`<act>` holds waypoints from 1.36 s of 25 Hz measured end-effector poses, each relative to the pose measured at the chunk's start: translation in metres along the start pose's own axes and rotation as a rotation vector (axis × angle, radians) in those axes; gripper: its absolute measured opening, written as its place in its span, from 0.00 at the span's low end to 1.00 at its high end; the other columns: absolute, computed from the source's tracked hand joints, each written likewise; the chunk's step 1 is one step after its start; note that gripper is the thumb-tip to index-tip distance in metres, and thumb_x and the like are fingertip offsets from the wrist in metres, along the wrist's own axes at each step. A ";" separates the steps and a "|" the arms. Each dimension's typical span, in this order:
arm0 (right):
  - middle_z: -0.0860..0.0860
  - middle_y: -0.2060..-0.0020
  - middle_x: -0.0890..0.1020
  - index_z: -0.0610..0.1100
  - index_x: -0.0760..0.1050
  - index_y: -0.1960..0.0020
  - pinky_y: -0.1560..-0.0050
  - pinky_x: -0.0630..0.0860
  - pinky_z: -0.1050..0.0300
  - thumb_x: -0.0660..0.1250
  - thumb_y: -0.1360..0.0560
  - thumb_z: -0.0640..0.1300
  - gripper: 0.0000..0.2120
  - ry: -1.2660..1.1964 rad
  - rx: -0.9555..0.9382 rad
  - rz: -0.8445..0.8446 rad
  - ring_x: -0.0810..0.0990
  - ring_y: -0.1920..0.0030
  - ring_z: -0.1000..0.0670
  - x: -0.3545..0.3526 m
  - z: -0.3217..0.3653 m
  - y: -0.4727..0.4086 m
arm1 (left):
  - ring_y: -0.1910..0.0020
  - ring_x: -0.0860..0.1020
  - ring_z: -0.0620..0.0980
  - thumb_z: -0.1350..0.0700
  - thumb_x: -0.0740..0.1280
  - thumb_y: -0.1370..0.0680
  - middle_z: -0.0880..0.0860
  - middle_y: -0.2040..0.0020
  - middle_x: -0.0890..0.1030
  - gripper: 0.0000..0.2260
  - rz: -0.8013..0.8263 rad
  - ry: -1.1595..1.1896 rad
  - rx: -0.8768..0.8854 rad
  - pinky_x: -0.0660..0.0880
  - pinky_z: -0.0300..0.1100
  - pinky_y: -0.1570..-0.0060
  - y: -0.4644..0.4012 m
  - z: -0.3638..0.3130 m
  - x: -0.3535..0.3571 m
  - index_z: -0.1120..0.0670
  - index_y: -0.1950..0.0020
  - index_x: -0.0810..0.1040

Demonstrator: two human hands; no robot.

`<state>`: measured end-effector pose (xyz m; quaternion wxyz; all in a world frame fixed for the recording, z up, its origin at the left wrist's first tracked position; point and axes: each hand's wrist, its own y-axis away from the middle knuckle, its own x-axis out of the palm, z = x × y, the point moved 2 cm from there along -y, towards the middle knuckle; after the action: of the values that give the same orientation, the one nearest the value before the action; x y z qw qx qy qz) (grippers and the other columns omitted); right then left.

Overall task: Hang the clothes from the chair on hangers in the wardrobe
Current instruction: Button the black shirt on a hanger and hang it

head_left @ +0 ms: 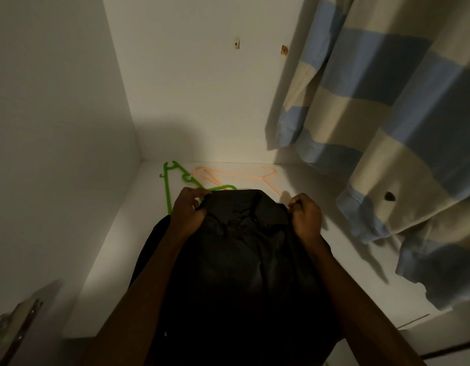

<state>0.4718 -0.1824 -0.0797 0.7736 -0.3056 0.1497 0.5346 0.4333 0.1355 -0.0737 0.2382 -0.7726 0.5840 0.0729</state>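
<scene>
Two hangers (176,180) (244,175), one black shirt (244,247)

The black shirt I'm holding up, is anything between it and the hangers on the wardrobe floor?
Nothing visible. Both hands, left and right, grip the black shirt at its shoulders, just in front of the green hanger and the peach hanger. The striped shirt hangs off to the right.

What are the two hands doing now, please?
Left hand: grips the black shirt at its shoulder.
Right hand: grips the shirt's other shoulder.
</scene>
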 end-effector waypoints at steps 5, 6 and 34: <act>0.45 0.54 0.83 0.40 0.80 0.50 0.53 0.72 0.56 0.65 0.22 0.38 0.05 0.118 0.232 -0.026 0.82 0.51 0.43 -0.003 -0.001 -0.016 | 0.43 0.79 0.38 0.79 0.61 0.38 0.46 0.45 0.82 0.22 0.129 0.201 -0.044 0.74 0.45 0.36 -0.006 0.007 -0.016 0.57 0.59 0.84; 0.46 0.53 0.83 0.42 0.80 0.49 0.53 0.72 0.56 0.68 0.22 0.40 0.04 0.178 0.259 0.029 0.81 0.50 0.43 -0.002 0.002 -0.023 | 0.40 0.78 0.41 0.78 0.61 0.38 0.46 0.44 0.82 0.21 0.150 0.193 -0.048 0.74 0.48 0.34 -0.007 0.009 -0.020 0.54 0.66 0.83; 0.48 0.69 0.77 0.41 0.84 0.43 0.71 0.64 0.59 0.69 0.23 0.40 0.10 -0.688 -0.037 0.472 0.71 0.74 0.51 -0.032 0.209 -0.082 | 0.49 0.81 0.39 0.69 0.72 0.32 0.43 0.50 0.85 0.19 -0.032 -0.080 0.124 0.75 0.31 0.49 -0.002 -0.007 -0.011 0.48 0.48 0.87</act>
<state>0.5148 -0.0939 0.1246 0.6292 -0.0802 -0.0611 0.7707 0.4308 0.1429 -0.0626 0.3098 -0.7620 0.5651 0.0635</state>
